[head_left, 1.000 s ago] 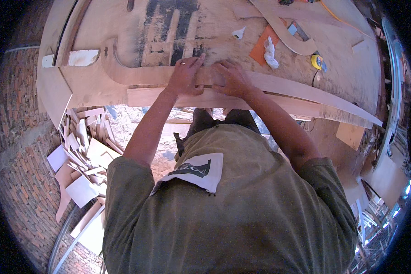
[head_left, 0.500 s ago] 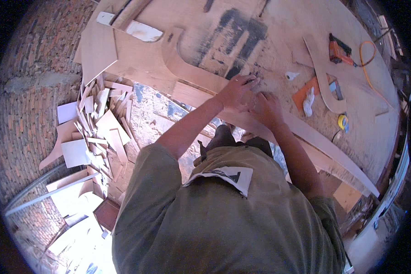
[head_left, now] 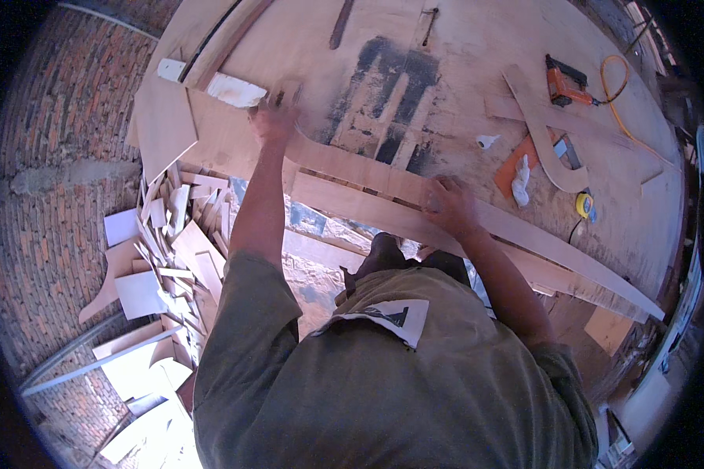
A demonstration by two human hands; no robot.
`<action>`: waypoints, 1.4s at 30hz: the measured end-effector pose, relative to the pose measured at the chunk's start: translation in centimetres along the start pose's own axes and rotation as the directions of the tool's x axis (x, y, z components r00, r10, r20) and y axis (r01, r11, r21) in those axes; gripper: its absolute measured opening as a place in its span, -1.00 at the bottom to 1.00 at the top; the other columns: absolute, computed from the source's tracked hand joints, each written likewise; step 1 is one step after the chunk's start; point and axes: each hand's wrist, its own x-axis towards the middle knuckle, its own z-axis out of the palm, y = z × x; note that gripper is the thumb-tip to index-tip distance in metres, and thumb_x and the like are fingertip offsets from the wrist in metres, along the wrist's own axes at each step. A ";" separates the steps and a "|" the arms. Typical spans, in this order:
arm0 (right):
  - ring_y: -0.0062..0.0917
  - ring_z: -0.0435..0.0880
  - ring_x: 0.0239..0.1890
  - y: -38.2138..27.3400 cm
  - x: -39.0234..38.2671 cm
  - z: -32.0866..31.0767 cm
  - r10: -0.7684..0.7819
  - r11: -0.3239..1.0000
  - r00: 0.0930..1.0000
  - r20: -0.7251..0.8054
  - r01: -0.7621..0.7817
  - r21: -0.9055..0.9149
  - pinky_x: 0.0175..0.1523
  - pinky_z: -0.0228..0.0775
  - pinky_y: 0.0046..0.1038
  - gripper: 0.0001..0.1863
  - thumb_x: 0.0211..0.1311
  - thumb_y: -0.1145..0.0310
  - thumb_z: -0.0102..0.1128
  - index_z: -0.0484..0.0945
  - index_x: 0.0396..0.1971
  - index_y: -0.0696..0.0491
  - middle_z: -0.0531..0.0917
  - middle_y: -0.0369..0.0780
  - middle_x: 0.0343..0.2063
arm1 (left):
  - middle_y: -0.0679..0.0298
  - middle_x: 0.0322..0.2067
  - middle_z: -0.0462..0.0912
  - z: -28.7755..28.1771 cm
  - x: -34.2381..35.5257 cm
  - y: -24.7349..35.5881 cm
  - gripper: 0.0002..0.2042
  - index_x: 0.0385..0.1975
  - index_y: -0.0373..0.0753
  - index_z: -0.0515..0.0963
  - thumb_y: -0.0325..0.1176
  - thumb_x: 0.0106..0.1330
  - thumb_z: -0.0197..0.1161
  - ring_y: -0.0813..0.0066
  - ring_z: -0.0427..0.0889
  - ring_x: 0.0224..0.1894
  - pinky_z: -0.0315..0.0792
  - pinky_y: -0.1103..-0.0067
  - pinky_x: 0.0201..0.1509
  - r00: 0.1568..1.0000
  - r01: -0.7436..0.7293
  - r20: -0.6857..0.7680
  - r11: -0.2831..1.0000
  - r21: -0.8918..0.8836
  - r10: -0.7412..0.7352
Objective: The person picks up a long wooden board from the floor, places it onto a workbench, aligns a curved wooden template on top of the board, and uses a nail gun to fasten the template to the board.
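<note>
From where I stood, the left hand (head_left: 274, 123) was a blur, its fingers too smeared to make out, and it covered part of the hooked end of the long curved board (head_left: 360, 172). The right hand (head_left: 451, 205) hid a stretch of that board's middle; I couldn't see what its fingertips met. The olive shirt (head_left: 414, 391) blocked most of the legs (head_left: 387, 254) and was itself cut off at the bottom. The worktable (head_left: 485, 31) ran out past the top of the view. At lower left, glare washed out the pale sheets (head_left: 145, 371), leaving their edges unclear.
</note>
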 end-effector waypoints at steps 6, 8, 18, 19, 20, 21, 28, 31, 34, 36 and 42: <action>-0.12 0.52 0.15 0.9 -1.0 0.0 0.045 0.999 0.999 0.010 -0.045 -0.028 0.25 0.39 -0.08 -0.39 -0.11 0.16 0.47 0.57 0.02 0.00 0.60 -0.11 0.04 | -0.08 0.03 0.62 -0.3 1.2 5.6 -0.20 0.01 -0.43 0.58 0.04 -0.21 0.58 -0.03 0.57 0.13 0.46 0.27 0.26 0.981 0.163 0.118 0.984 -0.071 -0.154; -0.13 0.58 0.06 0.5 -0.8 -0.2 0.014 0.999 0.998 -0.054 -0.016 -0.038 0.17 0.44 -0.10 -0.45 -0.15 0.23 0.47 0.57 -0.05 0.01 0.62 -0.11 -0.03 | -0.09 0.00 0.63 -0.4 1.3 5.2 -0.22 0.00 -0.43 0.58 0.03 -0.20 0.58 -0.02 0.57 0.14 0.46 0.26 0.25 0.982 0.151 0.132 0.982 -0.114 -0.135; -0.12 0.59 0.02 0.5 -0.6 0.0 -0.024 1.000 0.995 -0.097 0.024 -0.007 0.15 0.45 -0.13 -0.50 -0.16 0.29 0.46 0.56 -0.13 0.10 0.64 -0.10 -0.06 | 0.00 -0.19 0.75 -0.3 2.0 4.0 -0.44 -0.20 -0.30 0.72 0.05 -0.09 0.53 0.02 0.74 -0.10 0.61 0.25 0.01 0.990 0.106 0.096 0.994 -0.014 -0.104; -0.12 0.59 0.02 0.6 -0.7 0.2 -0.034 0.999 0.995 -0.095 0.032 -0.018 0.15 0.45 -0.13 -0.49 -0.17 0.29 0.47 0.56 -0.13 0.10 0.64 -0.10 -0.06 | 0.00 -0.19 0.75 -0.6 2.0 4.1 -0.44 -0.20 -0.30 0.72 0.05 -0.09 0.53 0.02 0.74 -0.10 0.61 0.25 0.01 0.989 0.108 0.098 0.994 -0.009 -0.107; -0.12 0.59 0.02 0.4 -0.7 -0.1 -0.029 0.999 0.995 -0.094 0.027 -0.017 0.15 0.45 -0.13 -0.49 -0.17 0.29 0.47 0.56 -0.13 0.10 0.64 -0.10 -0.06 | 0.00 -0.11 0.71 -1.2 2.3 4.9 -0.44 -0.17 -0.30 0.70 0.00 -0.12 0.52 0.04 0.69 -0.01 0.59 0.25 0.08 0.959 0.205 0.198 0.979 0.019 -0.205; -0.11 0.59 0.03 0.2 -0.4 -0.7 0.001 1.000 0.998 -0.064 -0.001 0.008 0.15 0.45 -0.13 -0.48 -0.17 0.29 0.47 0.56 -0.11 0.10 0.64 -0.10 -0.06 | 0.00 -0.03 0.67 -1.7 2.6 5.9 -0.43 -0.14 -0.30 0.68 -0.06 -0.14 0.51 0.05 0.65 0.07 0.56 0.25 0.15 0.909 0.296 0.292 0.954 0.056 -0.299; -0.09 0.56 0.08 0.1 -0.4 -0.6 0.055 0.996 0.999 -0.001 -0.054 0.075 0.18 0.43 -0.10 -0.42 -0.18 0.29 0.50 0.57 -0.04 0.08 0.61 -0.08 -0.01 | 0.06 0.00 0.67 -3.8 2.5 7.4 -0.46 -0.15 -0.28 0.70 -0.05 -0.12 0.51 0.11 0.66 0.08 0.59 0.25 0.14 0.907 0.258 0.313 0.959 0.114 -0.281; -0.08 0.56 0.08 0.2 -0.5 -0.1 0.092 0.994 0.995 0.025 -0.093 0.052 0.18 0.43 -0.10 -0.41 -0.17 0.29 0.50 0.56 -0.03 0.07 0.61 -0.07 -0.01 | 0.08 -0.01 0.67 -3.4 2.6 7.2 -0.43 -0.11 -0.28 0.69 -0.02 -0.11 0.52 0.12 0.67 0.07 0.59 0.24 0.13 0.876 0.348 0.324 0.933 0.093 -0.359; -0.07 0.55 0.08 0.8 -1.3 0.7 0.093 0.995 0.996 -0.008 -0.093 0.044 0.19 0.44 -0.11 -0.41 -0.16 0.28 0.49 0.55 -0.02 0.07 0.60 -0.07 0.00 | 0.06 0.03 0.65 -3.1 2.9 7.3 -0.39 -0.08 -0.28 0.68 0.02 -0.09 0.53 0.12 0.67 0.08 0.59 0.24 0.12 0.890 0.258 0.358 0.959 0.115 -0.283; -0.06 0.55 0.08 0.5 -1.2 0.5 0.078 0.994 0.997 -0.016 -0.077 0.076 0.19 0.44 -0.12 -0.42 -0.15 0.28 0.49 0.55 -0.02 0.07 0.60 -0.06 0.00 | 0.01 0.11 0.59 -2.7 3.1 5.7 -0.35 -0.01 -0.26 0.66 0.06 -0.07 0.53 0.12 0.59 0.17 0.55 0.25 0.18 0.881 0.197 0.409 0.970 0.141 -0.238; -0.08 0.56 0.10 1.5 -1.6 0.8 0.061 0.998 0.998 0.009 -0.061 -0.010 0.18 0.49 -0.11 -0.38 -0.02 0.21 0.43 0.48 0.10 0.03 0.58 -0.06 0.05 | 0.04 0.18 0.53 -4.6 -1.9 10.4 -0.22 0.18 -0.21 0.53 0.17 0.00 0.47 0.05 0.42 0.31 0.25 0.10 0.38 0.996 0.035 -0.081 0.988 0.153 -0.022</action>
